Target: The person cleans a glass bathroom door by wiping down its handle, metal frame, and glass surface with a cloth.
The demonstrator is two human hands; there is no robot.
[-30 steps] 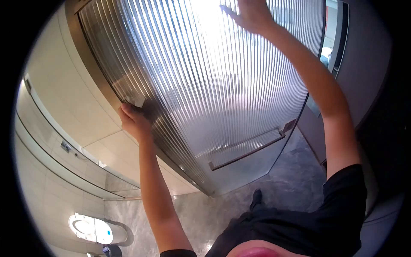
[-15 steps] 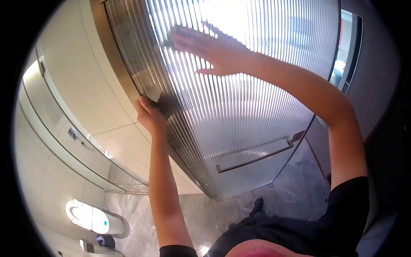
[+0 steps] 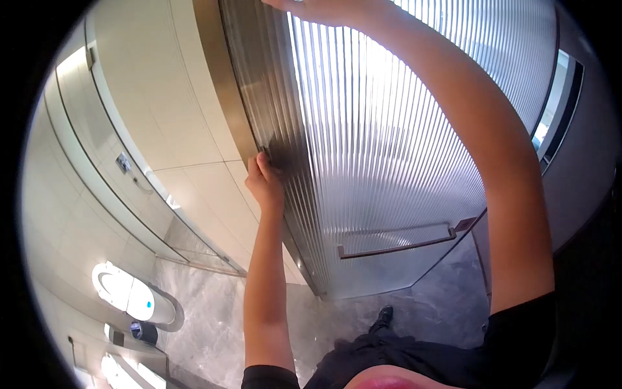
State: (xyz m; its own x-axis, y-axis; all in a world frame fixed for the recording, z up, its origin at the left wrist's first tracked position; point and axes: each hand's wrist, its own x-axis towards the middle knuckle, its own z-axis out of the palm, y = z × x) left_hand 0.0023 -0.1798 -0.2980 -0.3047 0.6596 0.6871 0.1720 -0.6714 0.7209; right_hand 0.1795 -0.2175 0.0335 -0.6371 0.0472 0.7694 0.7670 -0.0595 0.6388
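A tall ribbed glass door (image 3: 382, 155) with a dark frame stands in front of me. At its left edge, by the brass-coloured jamb (image 3: 227, 84), my left hand (image 3: 264, 183) is closed on the door edge; a dark patch beside the fingers is hard to make out. My right hand (image 3: 321, 9) reaches up across the glass, fingers stretched out, with its upper part cut off by the top of the view. Whether its palm presses on the pane, I cannot tell. A metal bar handle (image 3: 398, 246) runs across the lower part of the door.
Cream wall panels (image 3: 181, 104) stand left of the jamb. Further left are a glass shower partition (image 3: 103, 123), a white toilet (image 3: 126, 288) and a dark bin (image 3: 144, 332). Grey marbled floor (image 3: 207, 298) lies below, with my dark shoe (image 3: 385, 315) on it. A dark wall (image 3: 583, 149) is at right.
The view has shifted, so the door and jamb sit further right. My right hand has moved up the glass, partly out of view. My left hand stays at the door edge.
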